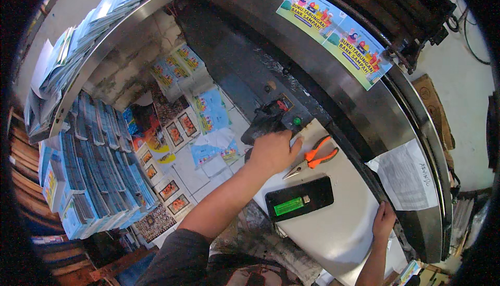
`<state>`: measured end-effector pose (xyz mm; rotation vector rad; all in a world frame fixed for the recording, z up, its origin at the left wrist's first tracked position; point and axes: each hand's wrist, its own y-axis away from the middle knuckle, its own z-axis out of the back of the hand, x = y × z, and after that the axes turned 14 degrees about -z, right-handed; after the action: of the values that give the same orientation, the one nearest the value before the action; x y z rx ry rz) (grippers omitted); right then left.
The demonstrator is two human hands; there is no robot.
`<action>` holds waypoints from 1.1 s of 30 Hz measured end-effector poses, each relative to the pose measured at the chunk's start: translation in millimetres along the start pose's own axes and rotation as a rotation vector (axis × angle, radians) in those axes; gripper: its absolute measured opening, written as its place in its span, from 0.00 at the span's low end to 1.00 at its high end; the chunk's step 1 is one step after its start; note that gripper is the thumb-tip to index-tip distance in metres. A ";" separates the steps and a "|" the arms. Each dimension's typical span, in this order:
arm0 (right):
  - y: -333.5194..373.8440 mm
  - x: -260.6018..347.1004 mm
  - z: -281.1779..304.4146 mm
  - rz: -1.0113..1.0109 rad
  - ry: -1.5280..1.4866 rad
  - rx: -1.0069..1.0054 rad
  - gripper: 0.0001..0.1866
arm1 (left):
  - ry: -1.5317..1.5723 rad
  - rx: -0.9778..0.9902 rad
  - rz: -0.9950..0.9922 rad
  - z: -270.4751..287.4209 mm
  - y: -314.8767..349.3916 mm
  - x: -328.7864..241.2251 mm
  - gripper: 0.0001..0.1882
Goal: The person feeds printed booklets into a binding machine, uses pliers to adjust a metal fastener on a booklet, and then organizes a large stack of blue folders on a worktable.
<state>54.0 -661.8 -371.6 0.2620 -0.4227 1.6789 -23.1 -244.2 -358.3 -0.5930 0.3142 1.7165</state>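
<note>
My left hand (273,153) reaches across to the dark machine body, beside a crumpled black plastic piece (264,122) and a green button (297,121). Its fingers are curled and the thumb points forward; whatever lies under them is hidden. At the right side of the white tabletop (333,234), my right hand (384,221) is closed over the machine's edge (400,234). Between the hands lie long-nose pliers (312,160) with orange and black handles. Nearer to me, a green lighter (289,206) rests on a black phone (317,192).
Stacks of blue printed booklets (99,182) stand at the left, with more on a metal-edged shelf (117,36). Printed sheets (211,111) lie on the tiled floor (190,182). A blue-yellow cover sheet (333,36) and a white paper (403,179) lie on the machine's curved metal top.
</note>
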 end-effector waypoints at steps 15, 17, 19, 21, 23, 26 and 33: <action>-3.1 1.3 0.6 -0.108 0.013 0.032 0.13 | 1.326 -0.488 0.320 62.4 -210.7 42.6 0.24; -3.8 8.1 5.6 -0.139 0.053 0.067 0.13 | 1.510 -0.542 0.370 76.8 -233.1 41.3 0.21; -4.1 8.6 8.4 -0.162 0.031 0.092 0.14 | 1.588 -0.530 0.402 82.8 -239.5 36.9 0.16; -3.0 7.6 9.9 -0.139 0.027 0.073 0.15 | 1.509 -0.578 0.334 85.4 -235.3 32.1 0.15; -0.6 5.7 6.2 -0.070 0.031 0.010 0.15 | 1.483 -0.667 0.244 80.3 -214.9 29.1 0.15; 0.9 -8.5 5.7 -0.138 0.027 0.042 0.15 | 1.532 -0.607 0.352 65.5 -149.0 14.5 0.17; 5.9 17.6 20.0 -0.199 -0.079 -0.004 0.17 | 1.284 -1.349 -0.027 94.2 39.9 -17.4 0.15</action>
<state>44.1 -655.0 -347.1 0.3572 -0.4438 1.4762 -79.7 -219.8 -274.8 -2.6385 -0.0534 1.0737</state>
